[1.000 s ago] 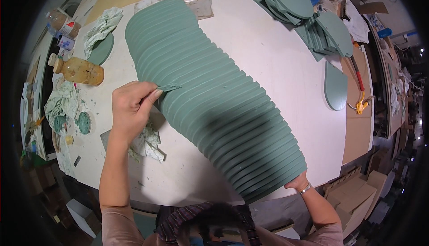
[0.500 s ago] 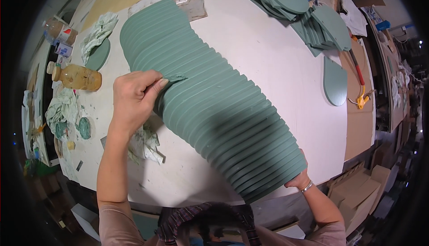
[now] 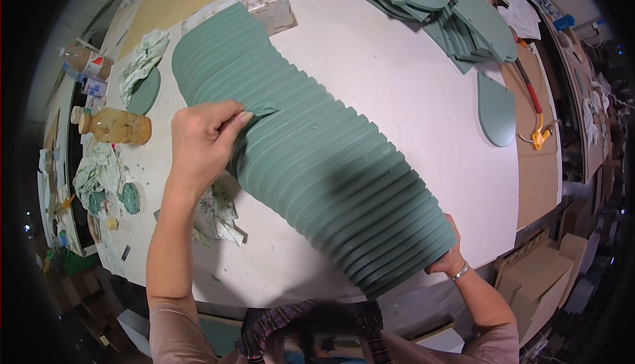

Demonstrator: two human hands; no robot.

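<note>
A long, ribbed green form (image 3: pixel 311 146), built up of many thin curved layers, slants across the white table, its far end resting against a paint-smeared white block (image 3: pixel 276 8). My left hand (image 3: pixel 204 138) is closed in a pinch on a thin dark-green strip (image 3: pixel 266 109), whose tip lies against the ribs on the form's left side. At the near right end, my right hand (image 3: pixel 450 253) grips the form from its end and underside; most of its fingers are hidden. Below my left wrist lies a stained crumpled cloth (image 3: pixel 217 217).
Stacked green panels (image 3: pixel 466 33) stand at the far right, near a single rounded panel (image 3: pixel 496 109) and a red-and-yellow tool (image 3: pixel 534 109). On the left are a jar of amber liquid (image 3: pixel 119 126), cloths (image 3: pixel 99 169), a round green panel (image 3: pixel 145 93) and a bottle (image 3: pixel 86 63).
The view has shifted slightly. My left hand and the strip have moved a little along the ribs; my right hand keeps its hold on the near end.
</note>
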